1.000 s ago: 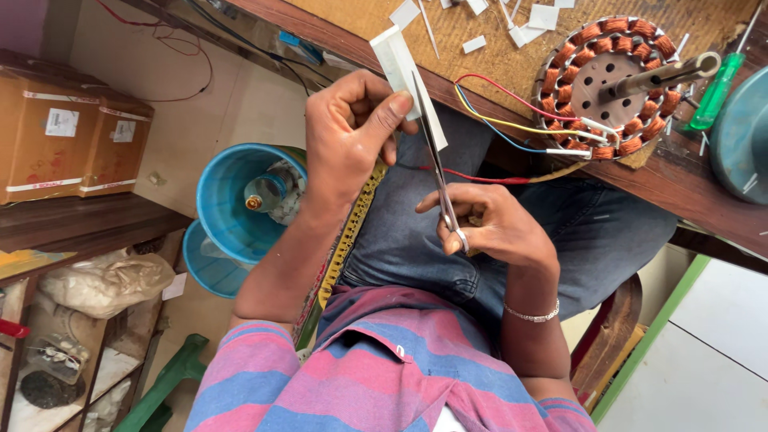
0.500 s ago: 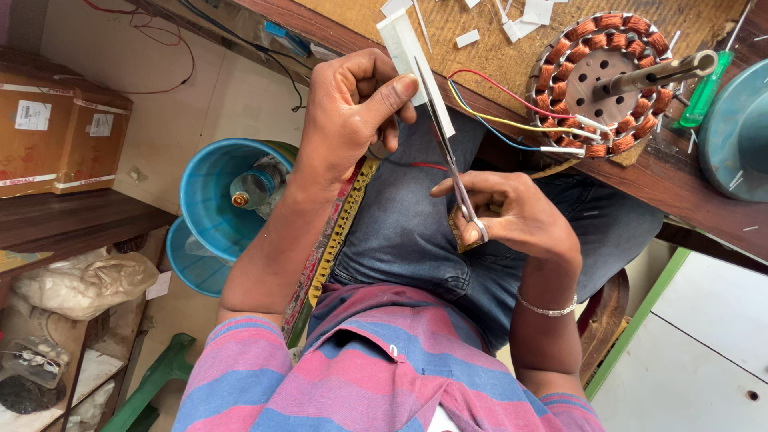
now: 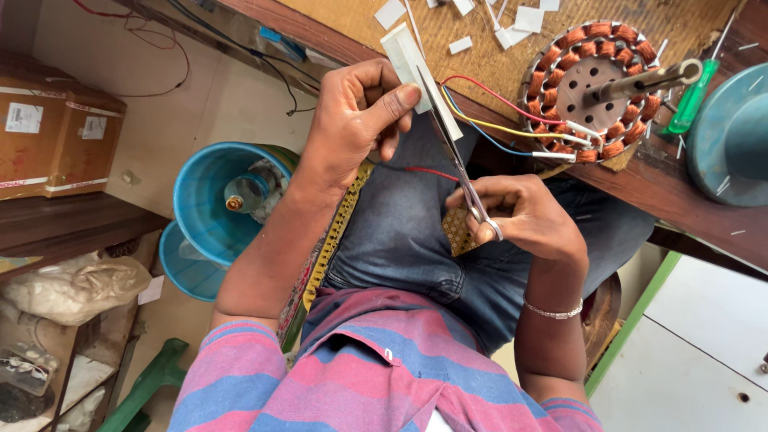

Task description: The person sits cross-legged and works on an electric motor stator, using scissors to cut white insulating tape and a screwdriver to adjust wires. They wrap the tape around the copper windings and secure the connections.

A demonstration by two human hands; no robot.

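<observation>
That thin white paper strip (image 3: 416, 68) is pinched flat between the thumb and fingers of the left hand (image 3: 356, 120), held out over the lap right at the workbench (image 3: 640, 192) edge. Slim steel scissors (image 3: 456, 156) run alongside the strip, blades against its edge, with the right hand (image 3: 524, 216) gripping the handles. Just beyond sits a round stator (image 3: 600, 88) ringed with copper coils, with red, yellow and blue wires trailing off it. Small white paper offcuts (image 3: 460, 46) are scattered over the woven mat on the bench.

Clothing and accessories observed, lower and centre frame.
A short-sleeved shirt (image 3: 360, 376) striped in pink, purple and blue is worn with blue denim jeans (image 3: 416, 232); a thin silver chain bracelet (image 3: 552, 310) is noted at lower right.
</observation>
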